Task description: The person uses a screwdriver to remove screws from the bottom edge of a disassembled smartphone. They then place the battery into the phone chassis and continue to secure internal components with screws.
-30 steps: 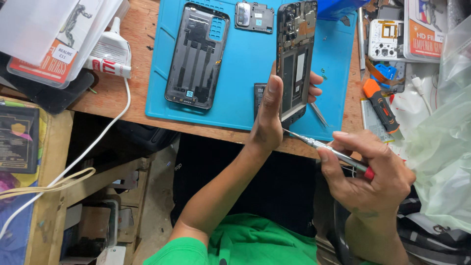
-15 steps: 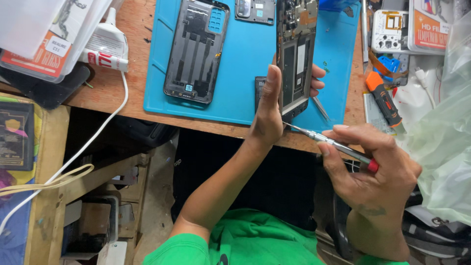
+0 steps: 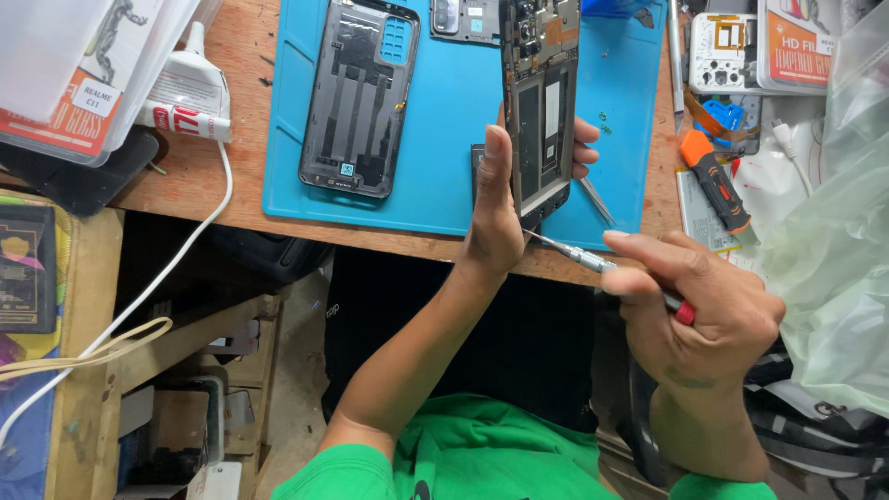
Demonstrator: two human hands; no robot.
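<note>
My left hand (image 3: 500, 208) holds an opened phone body (image 3: 540, 106) upright on its edge over the blue work mat (image 3: 444, 139), thumb on its near side, fingers behind. My right hand (image 3: 708, 310) grips a thin metal screwdriver (image 3: 593, 259) with a red end. Its tip touches the phone's lower corner, next to my left palm. The phone's dark back cover (image 3: 359, 97) lies flat on the mat to the left. A small dark module (image 3: 466, 17) lies at the mat's top.
A white glue tube (image 3: 190, 97) and white cable (image 3: 199, 241) lie left of the mat, beside a clear plastic box (image 3: 74, 74). An orange-handled tool (image 3: 715, 181), tweezers (image 3: 597, 202), small parts and packages crowd the right side. A clear plastic bag (image 3: 833, 213) hangs at the right.
The screwdriver tip has moved left and now touches the phone's lower corner. My view has shifted slightly, and my right hand has come closer to the left.
</note>
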